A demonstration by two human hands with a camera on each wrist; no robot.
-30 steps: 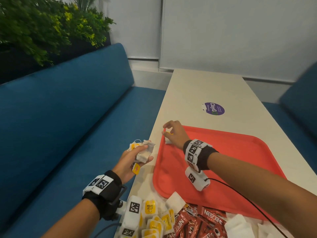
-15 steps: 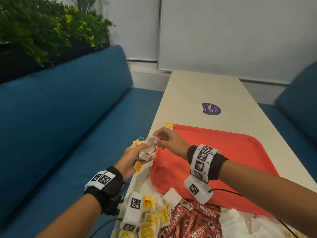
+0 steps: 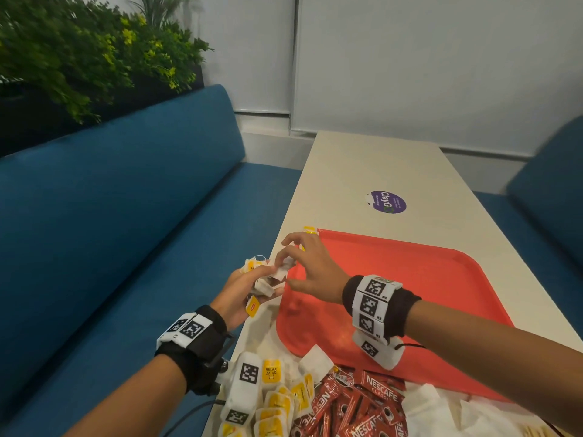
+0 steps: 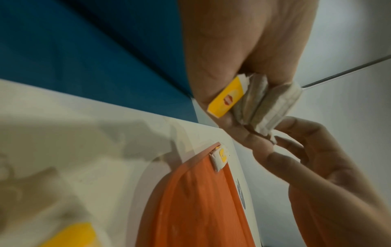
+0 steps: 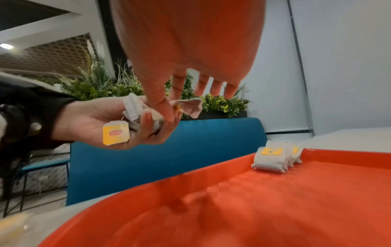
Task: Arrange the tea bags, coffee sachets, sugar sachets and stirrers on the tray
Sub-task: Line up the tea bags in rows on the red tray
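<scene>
My left hand [image 3: 263, 283] is held palm-up just off the table's left edge. It grips a small bunch of tea bags [image 3: 268, 280] with yellow tags, seen closer as the bunch of tea bags [image 4: 260, 102] in the left wrist view. My right hand [image 3: 285, 263] reaches over it, and its thumb and forefinger pinch one tea bag [image 5: 188, 107] of that bunch. The red tray [image 3: 426, 279] lies beside both hands. A short row of tea bags [image 5: 275, 157] stands in its far-left corner.
Loose tea bags [image 3: 277, 402], red Nescafe sachets [image 3: 356, 402] and white sugar sachets [image 3: 441, 408] are heaped at the table's near end. Stirrers [image 3: 536, 432] peek in at the bottom right. A blue bench [image 3: 126, 231] runs along the left. A purple sticker [image 3: 386, 201] lies beyond the tray.
My right hand has come back from the tray's far-left corner to my left hand and now pinches a tea bag from the bunch. The left hand has barely moved.
</scene>
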